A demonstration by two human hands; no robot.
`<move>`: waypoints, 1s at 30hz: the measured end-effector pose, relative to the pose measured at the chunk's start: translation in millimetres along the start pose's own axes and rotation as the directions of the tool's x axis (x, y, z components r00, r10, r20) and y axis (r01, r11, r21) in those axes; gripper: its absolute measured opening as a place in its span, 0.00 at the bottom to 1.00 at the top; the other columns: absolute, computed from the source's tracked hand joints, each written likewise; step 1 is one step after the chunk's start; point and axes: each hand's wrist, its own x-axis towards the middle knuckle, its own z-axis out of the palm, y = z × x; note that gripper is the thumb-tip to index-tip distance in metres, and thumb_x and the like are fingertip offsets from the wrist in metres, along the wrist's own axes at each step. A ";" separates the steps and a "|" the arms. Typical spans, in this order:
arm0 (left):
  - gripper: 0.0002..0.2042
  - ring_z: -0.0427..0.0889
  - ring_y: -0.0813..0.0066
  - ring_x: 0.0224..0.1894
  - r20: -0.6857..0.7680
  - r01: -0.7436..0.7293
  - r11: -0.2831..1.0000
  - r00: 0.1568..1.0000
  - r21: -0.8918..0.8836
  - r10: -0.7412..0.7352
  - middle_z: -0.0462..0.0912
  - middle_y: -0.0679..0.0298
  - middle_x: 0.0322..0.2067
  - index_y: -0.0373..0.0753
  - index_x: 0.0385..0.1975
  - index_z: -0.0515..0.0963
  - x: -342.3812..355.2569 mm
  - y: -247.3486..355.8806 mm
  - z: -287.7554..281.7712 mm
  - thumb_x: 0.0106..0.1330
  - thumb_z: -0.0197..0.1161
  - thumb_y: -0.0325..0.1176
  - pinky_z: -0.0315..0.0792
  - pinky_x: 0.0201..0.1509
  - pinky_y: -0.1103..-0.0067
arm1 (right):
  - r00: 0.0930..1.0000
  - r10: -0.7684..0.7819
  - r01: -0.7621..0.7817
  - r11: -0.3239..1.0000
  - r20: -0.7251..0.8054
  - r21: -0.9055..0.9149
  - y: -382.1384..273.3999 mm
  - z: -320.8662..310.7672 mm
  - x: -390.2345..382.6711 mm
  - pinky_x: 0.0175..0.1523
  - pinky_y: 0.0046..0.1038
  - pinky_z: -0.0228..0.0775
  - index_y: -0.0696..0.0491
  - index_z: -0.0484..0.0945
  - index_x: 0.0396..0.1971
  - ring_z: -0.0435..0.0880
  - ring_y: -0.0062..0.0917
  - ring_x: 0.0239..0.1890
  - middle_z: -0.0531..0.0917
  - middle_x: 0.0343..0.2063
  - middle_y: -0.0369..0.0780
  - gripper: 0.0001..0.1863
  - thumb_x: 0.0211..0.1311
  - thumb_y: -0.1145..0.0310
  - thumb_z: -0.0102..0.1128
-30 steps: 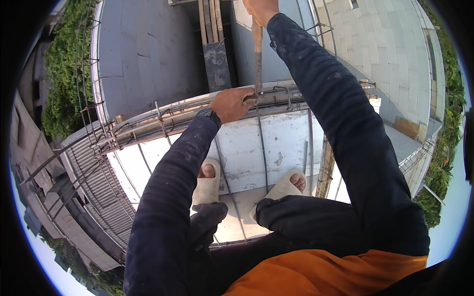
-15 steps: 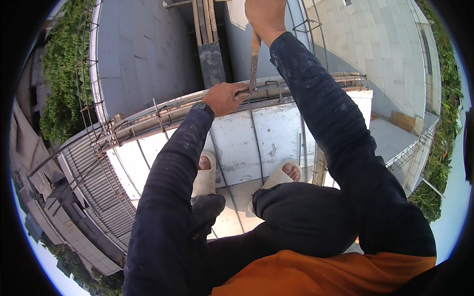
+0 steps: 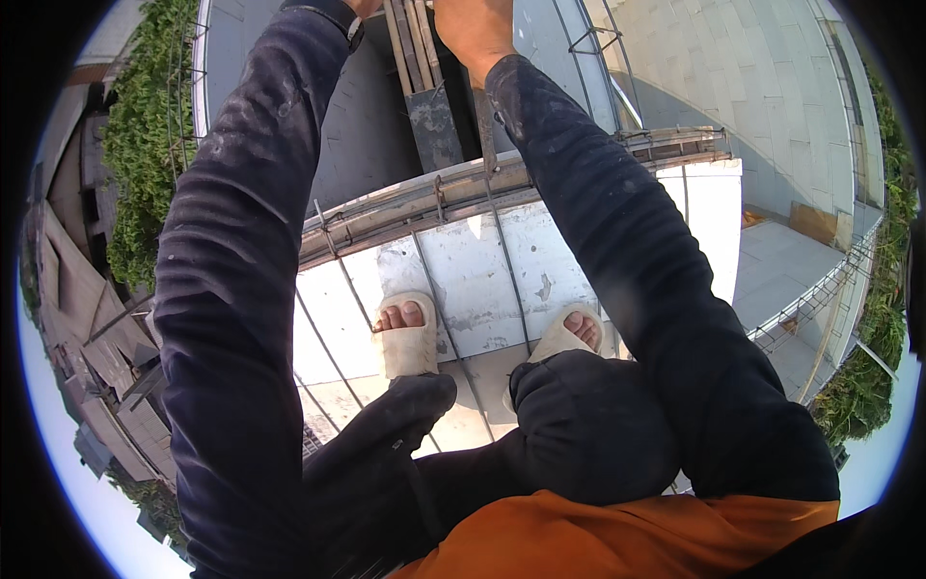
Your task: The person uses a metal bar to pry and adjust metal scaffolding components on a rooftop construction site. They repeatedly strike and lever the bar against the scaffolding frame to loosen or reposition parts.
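Note:
My right hand [image 3: 479, 37] is at the top edge, partly cut off, with its wrist bent over the upper part of a rusty bar [image 3: 487, 135]. The hand looks closed on this bar, though its fingertips are out of view. The bar's lower end meets the long steel rods [image 3: 559, 174] along the edge of the white panel [image 3: 473, 270]. Only a sliver of my left hand [image 3: 362, 8] shows at the top edge, beyond a dark wristband; its fingers are out of view.
My feet, in cream slides [image 3: 410, 352], rest on the white panel, crossed by thin rebar [image 3: 509, 261]. Beyond the edge lies a deep gap with grey walls [image 3: 362, 125] and timber strips [image 3: 413, 48]. Rebar cages [image 3: 801, 299], rooftops and green plants stand around.
My left hand has let go of the bar's lower end and moved up and away to the top edge. My right hand has shifted slightly left; the view has shifted a little.

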 end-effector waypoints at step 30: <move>0.13 0.83 0.61 0.16 0.234 -0.468 0.883 0.863 0.040 0.447 0.83 0.54 0.17 0.33 0.29 0.83 -202.5 137.9 270.1 0.55 0.73 0.38 0.78 0.25 0.67 | 0.935 0.352 -0.286 0.652 0.054 0.703 -67.1 -223.7 -138.7 0.57 0.51 0.74 0.48 0.70 0.39 0.79 0.31 0.34 0.75 0.27 0.39 0.07 0.71 0.63 0.55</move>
